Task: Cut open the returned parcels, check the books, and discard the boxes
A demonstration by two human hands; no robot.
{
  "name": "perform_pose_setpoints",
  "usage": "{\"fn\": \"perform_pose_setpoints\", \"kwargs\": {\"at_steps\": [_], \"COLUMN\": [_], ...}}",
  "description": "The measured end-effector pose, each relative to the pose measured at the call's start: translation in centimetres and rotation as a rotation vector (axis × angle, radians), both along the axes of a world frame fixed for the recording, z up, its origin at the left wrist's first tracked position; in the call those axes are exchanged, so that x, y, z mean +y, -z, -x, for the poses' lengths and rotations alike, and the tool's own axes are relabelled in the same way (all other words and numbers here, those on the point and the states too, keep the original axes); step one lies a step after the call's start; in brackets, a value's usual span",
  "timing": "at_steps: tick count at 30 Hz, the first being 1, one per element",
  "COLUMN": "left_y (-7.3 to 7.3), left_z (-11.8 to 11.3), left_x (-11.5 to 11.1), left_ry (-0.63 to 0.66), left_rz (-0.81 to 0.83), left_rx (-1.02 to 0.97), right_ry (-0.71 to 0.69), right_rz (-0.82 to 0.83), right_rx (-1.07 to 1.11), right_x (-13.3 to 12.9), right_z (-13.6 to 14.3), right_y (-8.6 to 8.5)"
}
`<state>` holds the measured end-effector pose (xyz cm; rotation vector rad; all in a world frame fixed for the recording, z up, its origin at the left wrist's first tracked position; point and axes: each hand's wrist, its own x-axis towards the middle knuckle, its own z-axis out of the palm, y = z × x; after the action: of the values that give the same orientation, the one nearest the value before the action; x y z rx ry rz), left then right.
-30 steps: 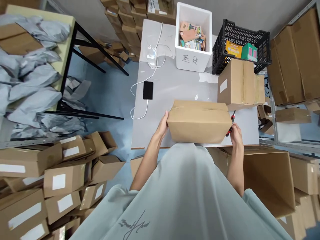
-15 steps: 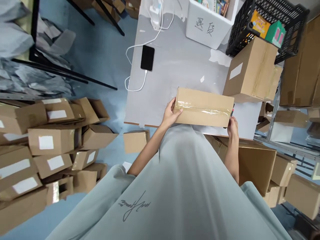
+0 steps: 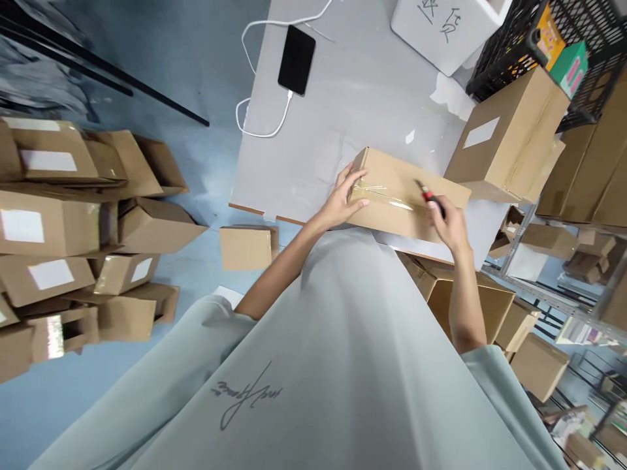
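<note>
A long cardboard box with clear tape along its top lies at the near edge of the grey table. Around its left end my left hand is gripping, fingers on the far side and thumb on the near side. My right hand is closed on a red and black utility knife. The knife's tip points to the upper left, over the right part of the box top; whether it touches the cardboard I cannot tell.
A black phone on a white cable lies toward the back. At the right stand a labelled carton, a white bin and a black crate. Cartons are piled on the floor at left; an open carton sits below the table at right.
My right hand has moved from the box's right end to above its top, and the knife now shows in full. The box is tilted a little more. The view has shifted.
</note>
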<state>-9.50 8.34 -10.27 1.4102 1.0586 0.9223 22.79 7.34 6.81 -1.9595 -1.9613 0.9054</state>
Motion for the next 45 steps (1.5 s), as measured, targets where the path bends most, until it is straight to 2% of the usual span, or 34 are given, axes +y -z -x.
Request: {"fn": "perform_pose_setpoints", "kwargs": {"at_steps": [2, 4, 6, 8, 14, 22, 30, 39, 45], "left_y": [0.2, 0.4, 0.6, 0.8, 0.9, 1.1, 0.9, 0.8, 1.0], "left_z": [0.1, 0.1, 0.0, 0.0, -0.2, -0.2, -0.3, -0.1, -0.2], "left_x": [0.1, 0.3, 0.4, 0.5, 0.4, 0.7, 0.8, 0.8, 0.8], "left_ry": [0.028, 0.044, 0.051, 0.056, 0.048, 0.059, 0.051, 0.080, 0.065], "left_rz": [0.022, 0.032, 0.029, 0.025, 0.029, 0.043, 0.060, 0.048, 0.044], "left_rx": [-0.016, -0.032, -0.045, -0.059, -0.084, -0.082, -0.088, -0.047, -0.036], "right_ry": [-0.248, -0.424, -0.529, -0.577, -0.603, -0.556, -0.566, -0.601, -0.622], "right_rz": [0.088, 0.146, 0.182, 0.204, 0.222, 0.285, 0.297, 0.392, 0.408], "right_rx": [-0.158, -0.284, -0.387, -0.465, -0.577, -0.637, -0.668, -0.743, -0.748], "right_x": [1.3, 2.4, 3.2, 3.8, 4.3, 4.2, 4.5, 5.8, 6.5], "right_z": [3.6, 6.5, 8.4, 9.6, 10.8, 12.5, 13.1, 15.0, 15.6], "right_y": [-0.7, -1.2, -1.5, -1.6, -2.0, -2.8, -3.2, -5.1, -5.6]}}
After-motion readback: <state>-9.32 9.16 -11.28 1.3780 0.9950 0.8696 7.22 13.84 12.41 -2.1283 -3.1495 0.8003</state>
